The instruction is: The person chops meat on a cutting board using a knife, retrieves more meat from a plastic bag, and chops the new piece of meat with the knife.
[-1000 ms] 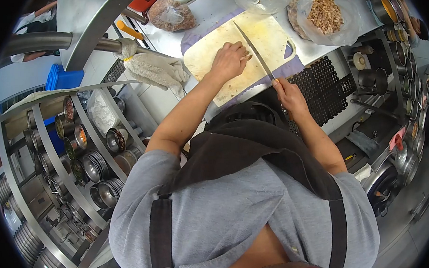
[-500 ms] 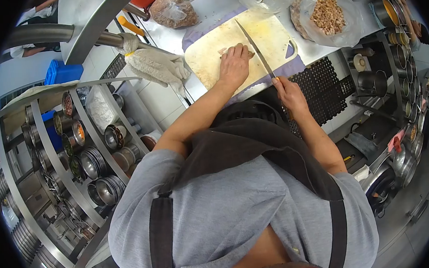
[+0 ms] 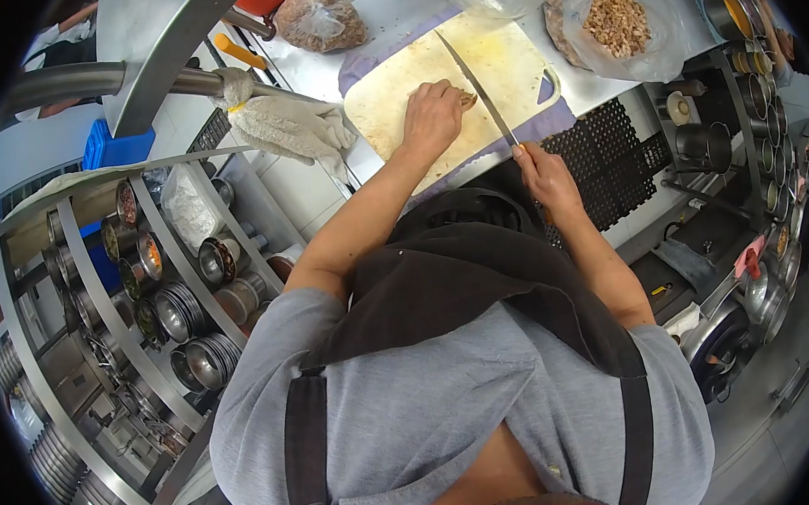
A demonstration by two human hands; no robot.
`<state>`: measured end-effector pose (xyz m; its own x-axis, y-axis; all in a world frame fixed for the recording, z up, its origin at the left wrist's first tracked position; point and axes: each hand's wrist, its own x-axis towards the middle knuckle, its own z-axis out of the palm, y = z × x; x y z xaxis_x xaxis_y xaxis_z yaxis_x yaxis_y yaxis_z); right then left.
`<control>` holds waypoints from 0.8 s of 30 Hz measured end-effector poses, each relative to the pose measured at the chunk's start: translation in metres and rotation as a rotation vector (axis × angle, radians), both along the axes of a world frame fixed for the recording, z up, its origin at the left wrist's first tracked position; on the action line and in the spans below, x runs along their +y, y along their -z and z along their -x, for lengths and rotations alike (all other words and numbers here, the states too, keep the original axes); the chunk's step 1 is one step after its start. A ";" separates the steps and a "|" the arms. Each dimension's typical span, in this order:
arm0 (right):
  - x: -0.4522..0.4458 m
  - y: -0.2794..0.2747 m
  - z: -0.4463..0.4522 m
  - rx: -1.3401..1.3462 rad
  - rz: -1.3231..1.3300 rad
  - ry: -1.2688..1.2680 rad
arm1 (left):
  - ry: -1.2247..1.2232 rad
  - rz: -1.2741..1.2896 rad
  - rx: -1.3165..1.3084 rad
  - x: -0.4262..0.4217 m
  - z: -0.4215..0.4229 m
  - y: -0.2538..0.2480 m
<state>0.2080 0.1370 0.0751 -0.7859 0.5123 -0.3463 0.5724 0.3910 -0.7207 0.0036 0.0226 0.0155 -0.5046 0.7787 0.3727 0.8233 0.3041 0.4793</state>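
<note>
On a pale cutting board (image 3: 518,56), laid over a purple cloth (image 3: 558,118), my left hand (image 3: 431,117) is closed over a small brown piece of food (image 3: 467,100), whose right end pokes out past the fingers. My right hand (image 3: 548,177) is wrapped round the handle of a long knife (image 3: 481,89). The blade slants across the board to the right of the food, its tip toward the far edge. Blade and food are a little apart.
Beyond the board's right end is an open plastic bag of chopped brown pieces (image 3: 617,22). A tied bag (image 3: 321,21) lies at the far left. A towel (image 3: 290,130) hangs on a rail at left, above shelves of metal bowls (image 3: 209,362). Another person's arm shows at upper left.
My left hand has shifted slightly over the board, and a pale bit seen beside its fingers half a second ago no longer shows. The knife and my right hand have barely moved.
</note>
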 end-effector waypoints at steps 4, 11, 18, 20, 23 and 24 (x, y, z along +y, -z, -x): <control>0.001 -0.001 0.006 -0.002 -0.042 -0.063 | 0.019 -0.025 -0.001 0.003 0.003 0.003; 0.005 -0.001 0.018 -0.030 -0.084 -0.158 | 0.004 -0.004 0.018 0.004 0.001 0.005; 0.009 0.037 0.077 0.015 -0.137 -0.158 | 0.028 0.003 -0.001 0.004 0.004 0.002; 0.010 0.039 0.080 0.068 -0.141 -0.148 | 0.021 -0.051 -0.022 0.005 0.003 0.002; 0.010 0.036 0.072 0.046 -0.131 -0.120 | 0.004 -0.031 -0.108 0.003 0.002 -0.005; 0.010 0.031 0.069 0.041 -0.128 -0.123 | 0.002 -0.028 -0.113 0.001 0.002 -0.008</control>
<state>0.1390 0.1470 0.0442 -0.8572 0.4496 -0.2512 0.4862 0.5458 -0.6825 0.0015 0.0232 0.0239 -0.5435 0.7695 0.3354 0.7639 0.2878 0.5776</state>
